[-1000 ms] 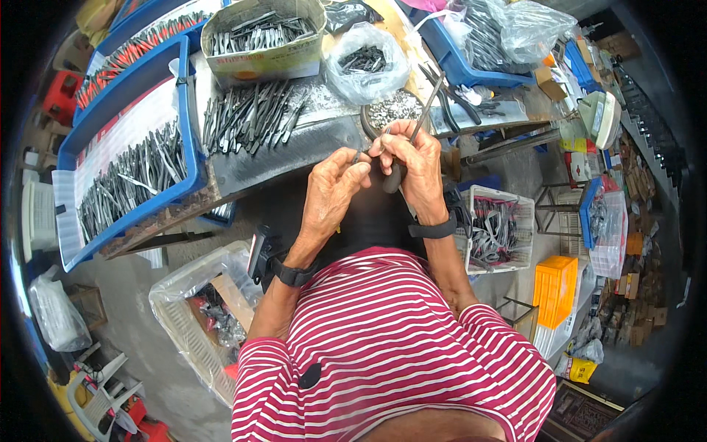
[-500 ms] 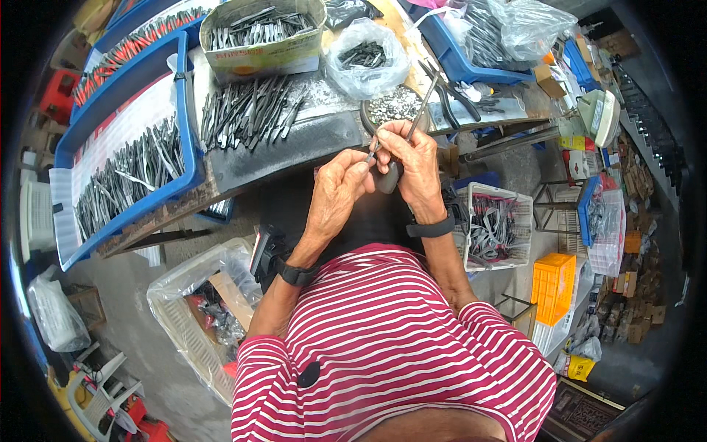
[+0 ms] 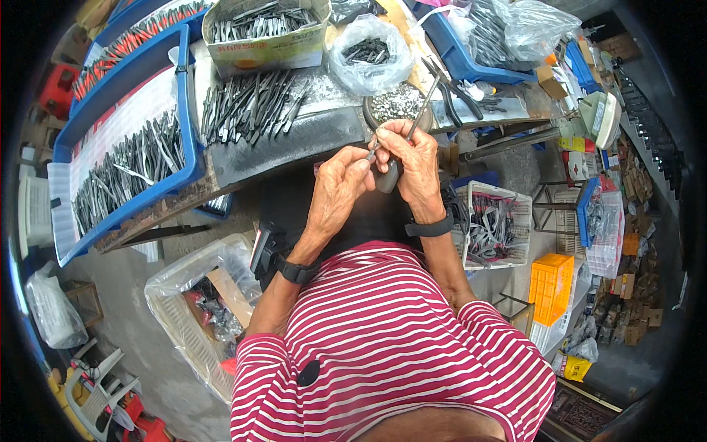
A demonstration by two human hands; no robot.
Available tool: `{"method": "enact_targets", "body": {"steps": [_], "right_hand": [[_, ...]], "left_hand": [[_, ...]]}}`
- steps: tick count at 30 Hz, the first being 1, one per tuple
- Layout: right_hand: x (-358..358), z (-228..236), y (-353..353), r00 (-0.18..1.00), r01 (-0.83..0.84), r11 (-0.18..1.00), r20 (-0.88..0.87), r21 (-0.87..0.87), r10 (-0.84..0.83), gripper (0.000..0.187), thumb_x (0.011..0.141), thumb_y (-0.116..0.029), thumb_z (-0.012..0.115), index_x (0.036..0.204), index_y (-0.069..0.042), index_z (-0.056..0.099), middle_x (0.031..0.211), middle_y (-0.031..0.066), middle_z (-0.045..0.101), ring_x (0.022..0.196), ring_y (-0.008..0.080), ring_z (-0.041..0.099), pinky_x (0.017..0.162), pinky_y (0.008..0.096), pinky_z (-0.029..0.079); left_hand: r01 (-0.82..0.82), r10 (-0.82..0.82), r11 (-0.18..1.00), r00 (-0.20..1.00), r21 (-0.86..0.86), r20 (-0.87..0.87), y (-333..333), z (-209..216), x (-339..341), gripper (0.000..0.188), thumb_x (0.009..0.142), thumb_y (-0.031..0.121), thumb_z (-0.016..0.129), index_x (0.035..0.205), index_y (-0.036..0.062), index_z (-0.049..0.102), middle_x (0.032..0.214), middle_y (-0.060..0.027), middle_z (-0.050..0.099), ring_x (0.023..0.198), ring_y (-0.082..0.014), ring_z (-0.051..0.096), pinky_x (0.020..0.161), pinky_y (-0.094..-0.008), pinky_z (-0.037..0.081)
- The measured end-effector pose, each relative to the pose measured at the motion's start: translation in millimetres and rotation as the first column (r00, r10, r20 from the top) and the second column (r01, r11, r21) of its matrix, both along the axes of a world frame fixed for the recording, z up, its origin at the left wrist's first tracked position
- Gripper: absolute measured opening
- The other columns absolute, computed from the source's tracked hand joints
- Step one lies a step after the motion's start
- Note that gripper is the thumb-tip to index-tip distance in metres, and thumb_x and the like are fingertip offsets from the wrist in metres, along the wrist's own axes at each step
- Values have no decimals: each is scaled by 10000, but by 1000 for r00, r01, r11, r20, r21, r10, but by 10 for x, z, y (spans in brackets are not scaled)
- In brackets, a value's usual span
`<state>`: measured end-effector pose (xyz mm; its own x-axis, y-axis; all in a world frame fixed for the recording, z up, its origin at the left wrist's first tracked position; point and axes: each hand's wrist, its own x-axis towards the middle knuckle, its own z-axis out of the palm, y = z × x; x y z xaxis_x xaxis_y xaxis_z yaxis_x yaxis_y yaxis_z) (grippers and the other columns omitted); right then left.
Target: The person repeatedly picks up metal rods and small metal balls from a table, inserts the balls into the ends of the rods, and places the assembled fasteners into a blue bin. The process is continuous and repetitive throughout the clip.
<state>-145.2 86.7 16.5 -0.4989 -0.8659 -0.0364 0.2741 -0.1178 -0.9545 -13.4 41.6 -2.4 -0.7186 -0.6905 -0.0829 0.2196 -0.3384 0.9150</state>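
Both hands meet over my lap at the bench's front edge. Gripped in my right hand [image 3: 412,162] is a hand tool with a rounded dark handle [image 3: 389,179]; its slim shaft slants up and to the right past the fingers. My left hand [image 3: 340,184] is closed, thumb and fingertips pinching a small grey piece [image 3: 371,155] against the right fingertips. What kind of piece it is stays hidden by the fingers. Just beyond the hands stands a round dish [image 3: 372,118] of small shiny metal bits. Dark slim metal parts [image 3: 254,107] lie in a pile left of it.
Blue trays [image 3: 197,140] of slim parts stand at the left. A carton [image 3: 269,55], a clear bag [image 3: 372,55] of dark pieces and pliers [image 3: 451,99] sit on the bench. Crates flank me on the floor: a white one [image 3: 530,221] right, a pale one [image 3: 166,295] left.
The view has shifted slightly. Both hands stay together in nearly the same place, with the fingertips adjusting a little around the small piece.
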Motion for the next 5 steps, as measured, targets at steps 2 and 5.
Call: {"method": "enact_targets", "body": {"steps": [2, 5], "right_hand": [[2, -2, 0, 1000, -1, 1000, -1, 3, 1, 90, 839, -64, 584, 869, 21, 580, 739, 96, 606, 550, 90, 517, 482, 202, 421], [4, -5, -1, 1000, 1, 1000, -14, 7, -1, 97, 838, -66, 586, 879, 22, 579, 745, 99, 609, 550, 92, 518, 483, 204, 424]], "left_hand": [[-11, 10, 1000, 1000, -26, -28, 3, -24, -17, 200, 924, 160, 479, 1004, -8, 552, 678, -12, 545, 513, -10, 368, 438, -149, 256], [-10, 9, 999, 1000, -31, -30, 1, -60, -16, 201, 924, 161, 479, 1009, -7, 552, 681, -18, 547, 515, -11, 378, 439, -145, 263]]}}
